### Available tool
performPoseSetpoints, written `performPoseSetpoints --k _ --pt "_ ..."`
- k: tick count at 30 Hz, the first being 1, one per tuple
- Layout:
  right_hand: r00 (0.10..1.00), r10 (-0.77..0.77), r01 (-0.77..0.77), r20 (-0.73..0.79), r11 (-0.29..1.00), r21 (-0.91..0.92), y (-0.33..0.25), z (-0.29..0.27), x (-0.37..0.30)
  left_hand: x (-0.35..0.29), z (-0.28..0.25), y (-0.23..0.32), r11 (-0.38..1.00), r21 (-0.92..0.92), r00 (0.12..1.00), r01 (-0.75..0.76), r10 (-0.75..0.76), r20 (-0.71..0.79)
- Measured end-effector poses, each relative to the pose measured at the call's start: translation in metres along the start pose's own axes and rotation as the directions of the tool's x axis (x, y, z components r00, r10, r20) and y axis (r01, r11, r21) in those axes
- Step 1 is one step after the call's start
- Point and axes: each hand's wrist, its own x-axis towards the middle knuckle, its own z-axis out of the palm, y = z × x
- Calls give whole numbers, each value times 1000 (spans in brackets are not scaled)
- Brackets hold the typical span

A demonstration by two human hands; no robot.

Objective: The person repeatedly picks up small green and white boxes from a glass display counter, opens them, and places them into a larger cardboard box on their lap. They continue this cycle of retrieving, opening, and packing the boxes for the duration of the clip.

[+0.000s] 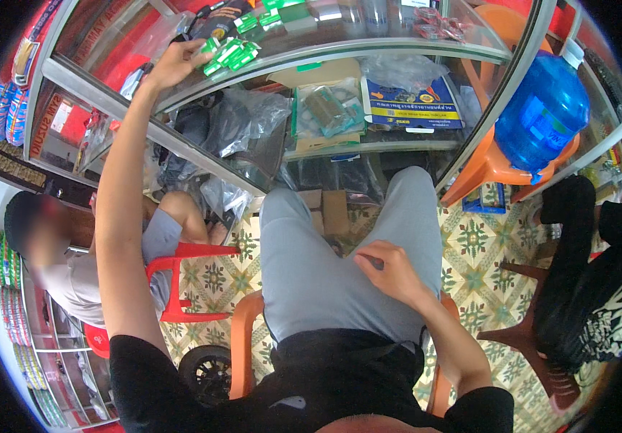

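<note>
My left arm reaches up to the glass display case, and my left hand (pixel 174 66) has its fingers closed at the edge of a small green-and-white box (pixel 211 46). Right beside it, several similar green boxes (pixel 233 55) lie in a loose cluster on the glass shelf (pixel 311 54). More green packets (pixel 259 22) sit farther back. Low over my right thigh rests my right hand (pixel 392 273), fingers loosely bent, with a gap between thumb and forefinger and nothing visible in it.
Below, the case holds plastic-wrapped parts (pixel 329 112) and a blue-and-yellow box (pixel 412 101). A blue water jug (pixel 545 108) stands on an orange stool (pixel 480 169) at right. A person (pixel 65 267) sits left by a red chair (pixel 181 281); another person (pixel 578 289) sits right.
</note>
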Motion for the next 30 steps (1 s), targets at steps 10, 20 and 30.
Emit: performPoseSetpoints --k 10,20,30 --pt "998 -41 40 -37 999 -30 -7 4 -2 -69 43 102 718 -696 934 -25 -232 -273" --pt "895 -329 351 -300 936 21 -67 -19 -2 -236 195 236 -317 -899 950 301 21 311" --pt "901 -430 420 -60 898 -135 -106 -26 -12 -285 236 262 -232 -932 957 277 -25 290"
